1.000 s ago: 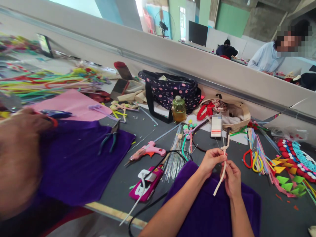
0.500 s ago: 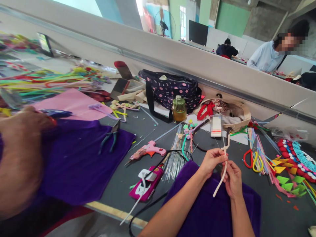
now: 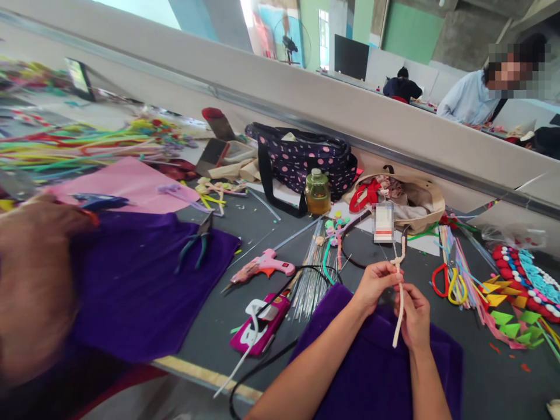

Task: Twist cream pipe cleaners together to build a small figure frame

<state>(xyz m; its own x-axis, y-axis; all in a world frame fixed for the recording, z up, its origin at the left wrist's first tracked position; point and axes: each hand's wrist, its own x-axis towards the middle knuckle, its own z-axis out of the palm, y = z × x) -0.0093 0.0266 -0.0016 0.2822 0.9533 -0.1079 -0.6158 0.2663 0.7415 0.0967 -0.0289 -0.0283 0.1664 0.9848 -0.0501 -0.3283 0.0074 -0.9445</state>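
Observation:
Between my two hands is a cream pipe cleaner (image 3: 398, 329), branched and twisted at its upper part, with its lower end hanging straight down. My left hand (image 3: 375, 286) pinches it just below the fork with thumb and fingertips. Close beneath, my right hand (image 3: 415, 312) has its curled fingers closed on the same stem. Both hands are over a purple cloth (image 3: 350, 367) on the table. Left of the cloth lie a bundle of thin wires (image 3: 308, 286) and a pink glue gun (image 3: 262, 268). Red-and-yellow scissors (image 3: 450, 284) rest to the right of my hands.
A co-worker's blurred hand (image 3: 48, 233) is at the left, by another purple cloth (image 3: 140, 280) with pliers (image 3: 199, 242). A bottle (image 3: 318, 193), a dark patterned bag (image 3: 289, 154) and a beige bag (image 3: 431, 204) stand behind. A magenta phone-like object (image 3: 266, 332) and black cord lie near the edge.
The pipe cleaner's lower end has swung right and now hangs more upright. My hands have barely shifted and keep their hold. The co-worker's hand at the left has moved slightly.

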